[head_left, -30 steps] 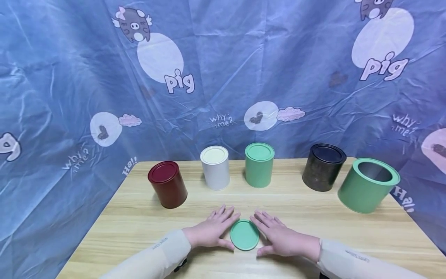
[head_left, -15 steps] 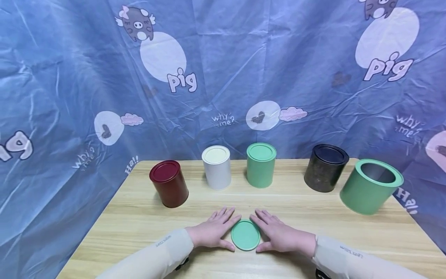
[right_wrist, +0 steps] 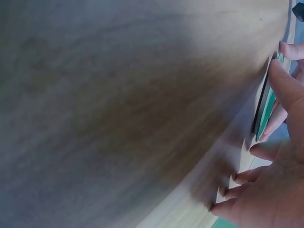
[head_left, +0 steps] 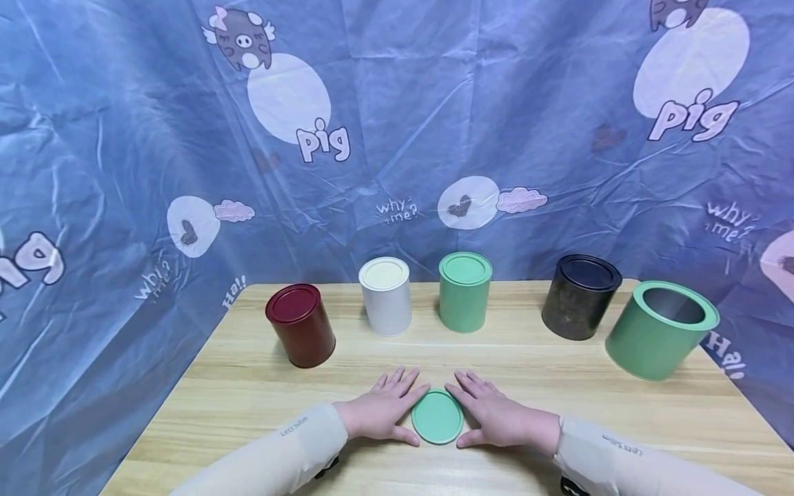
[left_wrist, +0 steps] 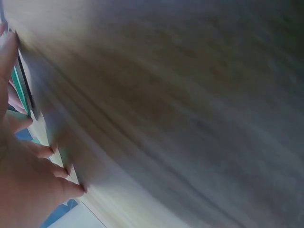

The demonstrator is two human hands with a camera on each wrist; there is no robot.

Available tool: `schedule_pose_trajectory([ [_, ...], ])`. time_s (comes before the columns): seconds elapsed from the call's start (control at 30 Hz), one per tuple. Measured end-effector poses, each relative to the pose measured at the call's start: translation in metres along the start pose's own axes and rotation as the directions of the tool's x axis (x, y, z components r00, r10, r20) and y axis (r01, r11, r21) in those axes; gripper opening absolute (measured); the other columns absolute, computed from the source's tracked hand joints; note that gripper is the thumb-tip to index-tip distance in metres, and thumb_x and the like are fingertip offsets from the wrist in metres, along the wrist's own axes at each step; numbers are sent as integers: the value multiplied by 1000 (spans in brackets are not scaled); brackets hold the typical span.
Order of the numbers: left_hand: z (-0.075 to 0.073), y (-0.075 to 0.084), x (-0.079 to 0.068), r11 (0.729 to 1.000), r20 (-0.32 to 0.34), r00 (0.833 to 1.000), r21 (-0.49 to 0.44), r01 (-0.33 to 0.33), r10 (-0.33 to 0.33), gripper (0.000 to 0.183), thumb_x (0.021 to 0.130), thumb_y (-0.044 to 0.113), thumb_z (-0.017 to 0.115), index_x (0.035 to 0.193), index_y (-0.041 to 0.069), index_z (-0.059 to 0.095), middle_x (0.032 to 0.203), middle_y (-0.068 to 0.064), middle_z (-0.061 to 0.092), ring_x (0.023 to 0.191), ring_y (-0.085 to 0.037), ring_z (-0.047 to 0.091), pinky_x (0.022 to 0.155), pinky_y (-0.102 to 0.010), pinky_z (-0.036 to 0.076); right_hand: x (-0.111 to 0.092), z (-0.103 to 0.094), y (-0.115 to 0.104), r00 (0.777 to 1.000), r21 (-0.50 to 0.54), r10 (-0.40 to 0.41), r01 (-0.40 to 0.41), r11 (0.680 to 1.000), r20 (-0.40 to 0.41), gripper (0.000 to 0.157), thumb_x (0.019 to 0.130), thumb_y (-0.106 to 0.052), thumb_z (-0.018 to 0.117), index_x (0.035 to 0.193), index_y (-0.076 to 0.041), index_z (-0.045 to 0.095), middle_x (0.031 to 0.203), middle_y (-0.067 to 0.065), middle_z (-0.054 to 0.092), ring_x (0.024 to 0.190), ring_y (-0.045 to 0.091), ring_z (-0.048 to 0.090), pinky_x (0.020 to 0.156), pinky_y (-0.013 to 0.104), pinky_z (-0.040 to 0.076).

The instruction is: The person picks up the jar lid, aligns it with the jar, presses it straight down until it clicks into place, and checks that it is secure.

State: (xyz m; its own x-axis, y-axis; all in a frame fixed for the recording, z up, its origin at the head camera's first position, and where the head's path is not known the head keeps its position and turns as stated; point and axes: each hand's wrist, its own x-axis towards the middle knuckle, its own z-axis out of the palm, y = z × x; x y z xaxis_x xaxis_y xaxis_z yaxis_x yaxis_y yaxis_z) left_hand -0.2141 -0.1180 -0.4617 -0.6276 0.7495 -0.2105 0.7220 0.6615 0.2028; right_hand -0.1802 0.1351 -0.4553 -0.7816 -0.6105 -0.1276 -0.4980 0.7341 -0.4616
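Note:
A round green lid (head_left: 437,417) lies flat on the wooden table (head_left: 248,413) between the two hands. To its left, the left hand (head_left: 383,408) rests on the table with fingers spread and straight, index fingertip and thumb close to the rim. The right hand (head_left: 496,413) mirrors it on the other side, fingers also extended. Neither hand grips anything. In the left wrist view the lid (left_wrist: 20,85) shows as a thin green edge beyond the thumb; the right wrist view also shows the lid (right_wrist: 267,107) edge-on. Whether the fingertips touch the rim, I cannot tell.
Along the back stand a dark red can (head_left: 302,327), a white can (head_left: 386,296), a green can (head_left: 465,293) and a black can (head_left: 579,297), all lidded. At the right is a larger green can (head_left: 651,344) with an uncovered top. A blue printed cloth (head_left: 397,103) hangs behind.
The camera view shifts slightly, so the whole scene sits a little differently in frame. Both hands and the lid keep nearly the same places relative to each other.

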Motion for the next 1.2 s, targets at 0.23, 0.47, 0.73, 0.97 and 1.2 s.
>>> schedule_pose_trajectory([
  [0.23,2,0,2,1000,-5,1000,10,14,-14,89,84,60,61,154,17,27,161,-15,16,147,-39,17,115,-57,27,-1,0,-1,1000,-17,1,-1,1000,-7,90,78,-47,74,145,2,38,153,32,23,141,52,20,107,69,26],
  [0.47,1,0,0,1000,-19,1000,11,21,-21,87,84,59,62,152,15,31,161,-12,19,147,-38,20,115,-56,28,1,5,-1,999,-28,-12,11,1000,-47,86,79,-46,75,142,3,42,151,33,27,139,54,24,105,70,28],
  [0.73,-1,2,2,999,-33,999,19,35,-34,83,84,59,62,150,17,36,160,-10,24,146,-36,24,114,-55,30,2,7,0,996,-29,-12,10,1000,-90,83,77,-42,77,139,4,46,149,34,31,137,54,27,104,71,30],
  [0.97,0,0,5,999,-53,998,29,38,-36,81,83,60,63,148,19,39,159,-8,28,145,-36,27,113,-55,32,3,5,-1,995,-35,-7,4,999,-96,81,77,-40,78,137,3,47,148,34,33,137,54,28,104,70,30],
  [1.2,0,0,5,998,-64,998,47,33,-30,80,82,60,64,147,19,41,158,-7,31,144,-36,30,111,-54,35,3,4,-2,995,-31,-4,1,1000,-98,79,77,-38,79,137,3,47,147,34,33,137,54,28,104,70,31],
])
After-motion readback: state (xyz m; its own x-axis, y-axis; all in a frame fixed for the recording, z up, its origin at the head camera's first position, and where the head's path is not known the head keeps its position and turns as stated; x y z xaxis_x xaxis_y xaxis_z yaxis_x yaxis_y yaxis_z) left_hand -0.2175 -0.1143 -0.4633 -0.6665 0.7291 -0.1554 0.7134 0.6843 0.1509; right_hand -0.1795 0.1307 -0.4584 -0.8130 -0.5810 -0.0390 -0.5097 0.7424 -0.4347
